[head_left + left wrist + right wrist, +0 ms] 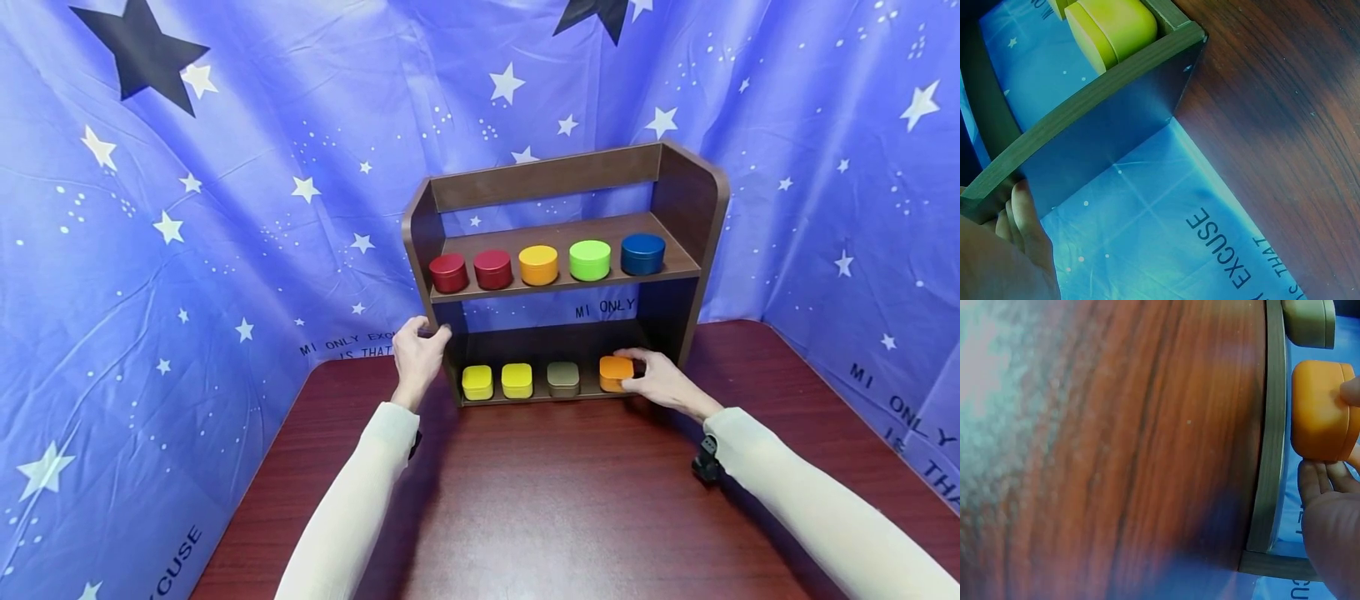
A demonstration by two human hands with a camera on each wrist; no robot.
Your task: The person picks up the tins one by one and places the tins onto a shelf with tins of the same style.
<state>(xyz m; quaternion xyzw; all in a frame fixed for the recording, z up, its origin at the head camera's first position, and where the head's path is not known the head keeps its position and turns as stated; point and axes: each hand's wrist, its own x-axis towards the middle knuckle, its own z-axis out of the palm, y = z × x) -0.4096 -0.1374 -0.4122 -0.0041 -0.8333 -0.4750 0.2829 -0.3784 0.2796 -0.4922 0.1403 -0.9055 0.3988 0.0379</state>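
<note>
A brown two-tier wooden shelf (547,178) stands on the table. At its left side, my left hand (418,354) holds the side panel (1094,112), fingers on the outer face. My right hand (663,383) pinches an orange rounded-square tin (615,374) at the right end of the lower tier; in the right wrist view, fingertips touch the side of the orange tin (1319,412). To its left on that tier sit an olive tin (563,379) and two yellow tins (517,381). The thumb of the left hand is partly hidden in the left wrist view.
Round tins line the upper tier: two red (492,270), one yellow-orange (538,265), one green (589,260) and one blue (642,254). A dark red wooden table (525,508) lies in front. Blue star-printed cloth (262,167) hangs behind and on both sides.
</note>
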